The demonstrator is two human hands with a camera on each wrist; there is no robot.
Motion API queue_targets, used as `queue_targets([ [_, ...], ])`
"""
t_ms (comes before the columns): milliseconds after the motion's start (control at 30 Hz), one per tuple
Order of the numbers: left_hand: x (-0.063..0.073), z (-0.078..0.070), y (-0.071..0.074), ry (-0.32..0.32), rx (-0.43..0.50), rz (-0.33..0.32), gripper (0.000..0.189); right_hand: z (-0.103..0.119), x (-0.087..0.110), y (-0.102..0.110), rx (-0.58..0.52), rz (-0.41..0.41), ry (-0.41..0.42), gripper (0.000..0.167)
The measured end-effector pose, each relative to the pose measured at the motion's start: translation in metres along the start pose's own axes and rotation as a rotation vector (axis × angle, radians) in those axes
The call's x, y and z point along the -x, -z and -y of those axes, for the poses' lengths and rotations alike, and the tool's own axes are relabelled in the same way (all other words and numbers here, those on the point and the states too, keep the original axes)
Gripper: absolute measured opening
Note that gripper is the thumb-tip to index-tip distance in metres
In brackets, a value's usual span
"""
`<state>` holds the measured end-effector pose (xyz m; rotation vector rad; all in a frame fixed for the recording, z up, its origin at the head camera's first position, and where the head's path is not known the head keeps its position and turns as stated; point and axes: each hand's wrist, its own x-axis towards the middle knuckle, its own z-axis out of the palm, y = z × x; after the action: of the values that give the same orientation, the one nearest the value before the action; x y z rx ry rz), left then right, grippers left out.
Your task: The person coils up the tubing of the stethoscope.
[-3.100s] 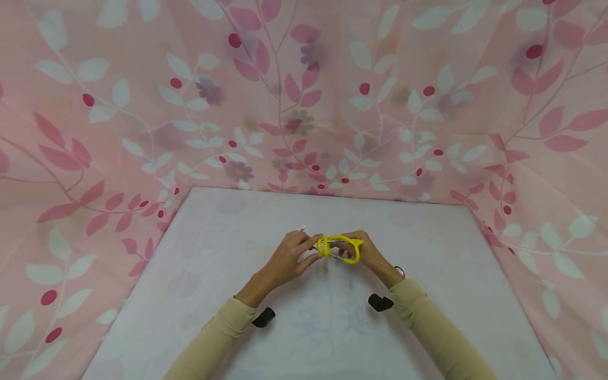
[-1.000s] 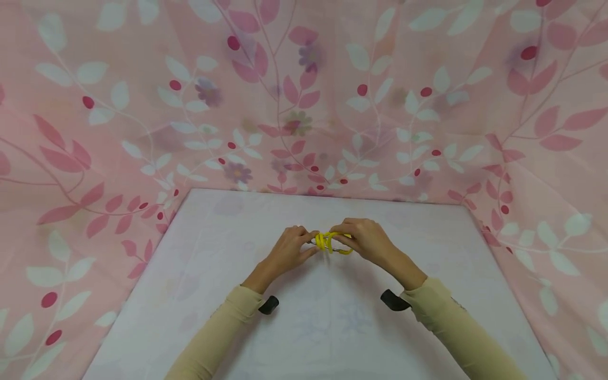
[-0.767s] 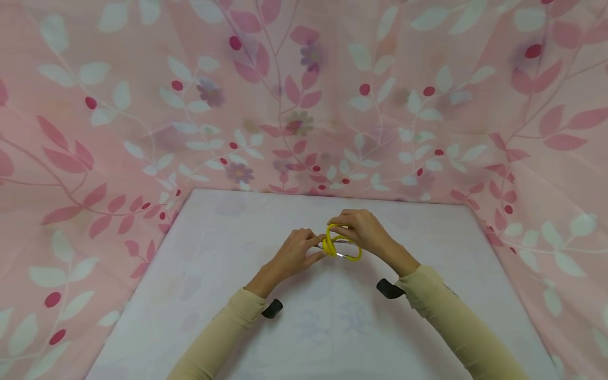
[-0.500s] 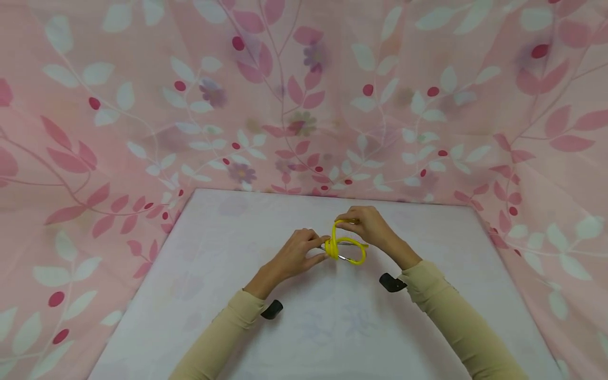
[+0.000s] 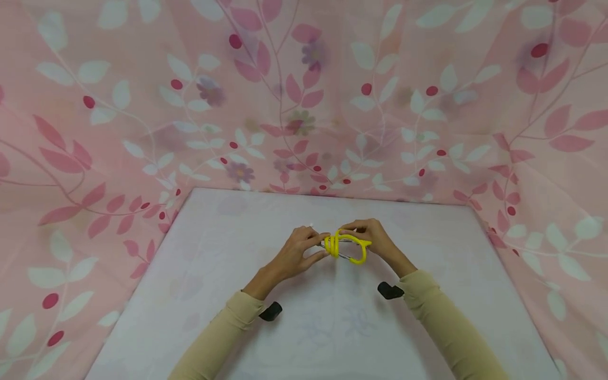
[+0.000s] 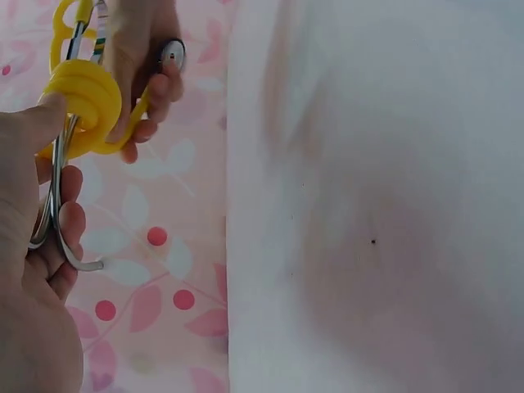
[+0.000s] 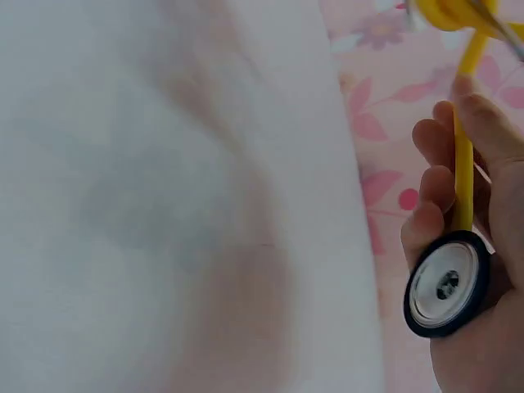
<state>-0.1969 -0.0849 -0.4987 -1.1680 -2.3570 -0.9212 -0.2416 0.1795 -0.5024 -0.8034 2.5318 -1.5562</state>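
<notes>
A yellow stethoscope is held between both hands above the table. Its tubing is wound in coils (image 5: pixel 331 246) around the metal ear tubes (image 6: pixel 57 184), and a yellow loop (image 5: pixel 364 252) sticks out to the right. My left hand (image 5: pixel 296 250) pinches the ear tubes and the coils between thumb and fingers. Behind the loop, my right hand (image 5: pixel 375 237) grips the free end of the tubing (image 7: pixel 463 176). The round chest piece (image 7: pixel 446 282), metal with a black rim, lies against the right palm; in the head view the hand hides it.
Beneath the hands is a table with a white cover (image 5: pixel 237 338). Pink leaf-patterned cloth (image 5: pixel 294 105) hangs behind it and along both sides. Dark wrist camera mounts (image 5: pixel 271 311) jut inward from each sleeve.
The right hand passed over the loop, lifted the tubing end up, then came down behind the loop. The tubing now has more turns around the ear tubes. The left hand keeps its grip.
</notes>
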Motion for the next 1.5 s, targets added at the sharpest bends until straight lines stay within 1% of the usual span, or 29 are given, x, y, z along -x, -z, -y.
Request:
queue_targets([
  [67, 0.000, -0.001, 0.000, 0.025, 0.020, -0.014, 0.049, -0.003, 0.006, -0.009, -0.021, -0.005, 0.018, 0.021],
  [100, 0.000, -0.002, -0.001, 0.040, 0.027, -0.020, 0.049, -0.003, 0.009, -0.014, -0.033, -0.015, 0.006, 0.022],
  [200, 0.000, -0.002, -0.001, 0.082, 0.021, -0.039, 0.050, -0.003, 0.018, -0.029, -0.074, -0.045, -0.077, 0.027],
  [267, 0.000, -0.001, -0.001, 0.109, 0.004, -0.054, 0.050, -0.002, 0.023, -0.040, -0.092, -0.071, -0.151, 0.031],
  [333, 0.001, 0.001, -0.002, 0.133, -0.018, -0.072, 0.049, -0.002, 0.027, -0.050, -0.135, -0.085, -0.186, 0.035],
  [400, 0.001, 0.003, -0.004, 0.155, -0.043, -0.088, 0.048, -0.001, 0.030, -0.060, -0.111, -0.089, -0.166, 0.036],
  [500, 0.001, 0.006, -0.006, 0.183, -0.090, -0.110, 0.045, 0.002, 0.033, -0.071, -0.005, -0.101, -0.112, 0.035],
  [533, 0.001, 0.007, -0.007, 0.192, -0.103, -0.118, 0.045, 0.005, 0.033, -0.073, 0.037, -0.105, -0.106, 0.035],
  [633, 0.001, 0.009, -0.009, 0.224, -0.137, -0.131, 0.044, 0.013, 0.033, -0.077, 0.135, -0.112, -0.118, 0.034],
  [767, 0.001, 0.010, -0.010, 0.259, -0.165, -0.125, 0.046, 0.024, 0.034, -0.075, 0.148, -0.089, -0.170, 0.031],
  [933, 0.002, 0.011, -0.011, 0.300, -0.219, -0.080, 0.046, 0.029, 0.036, -0.069, 0.099, -0.028, -0.217, 0.028],
  [1000, 0.001, 0.010, -0.012, 0.303, -0.252, -0.062, 0.046, 0.032, 0.037, -0.068, 0.094, -0.026, -0.233, 0.027],
  [1067, 0.001, 0.010, -0.013, 0.296, -0.273, -0.056, 0.046, 0.035, 0.038, -0.068, 0.121, -0.052, -0.243, 0.023],
  [1100, 0.000, 0.010, -0.013, 0.291, -0.285, -0.054, 0.046, 0.037, 0.038, -0.069, 0.150, -0.073, -0.242, 0.021],
  [1167, 0.001, 0.010, -0.014, 0.290, -0.299, -0.051, 0.046, 0.043, 0.039, -0.071, 0.252, -0.116, -0.229, 0.015],
  [1267, 0.002, 0.009, -0.016, 0.308, -0.313, -0.025, 0.046, 0.050, 0.041, -0.073, 0.442, -0.160, -0.162, 0.011],
  [1400, 0.003, 0.007, -0.018, 0.328, -0.352, 0.028, 0.046, 0.056, 0.044, -0.075, 0.714, -0.180, -0.041, 0.010],
  [1500, 0.003, 0.008, -0.020, 0.316, -0.397, 0.057, 0.044, 0.058, 0.045, -0.074, 0.895, -0.178, 0.069, 0.010],
])
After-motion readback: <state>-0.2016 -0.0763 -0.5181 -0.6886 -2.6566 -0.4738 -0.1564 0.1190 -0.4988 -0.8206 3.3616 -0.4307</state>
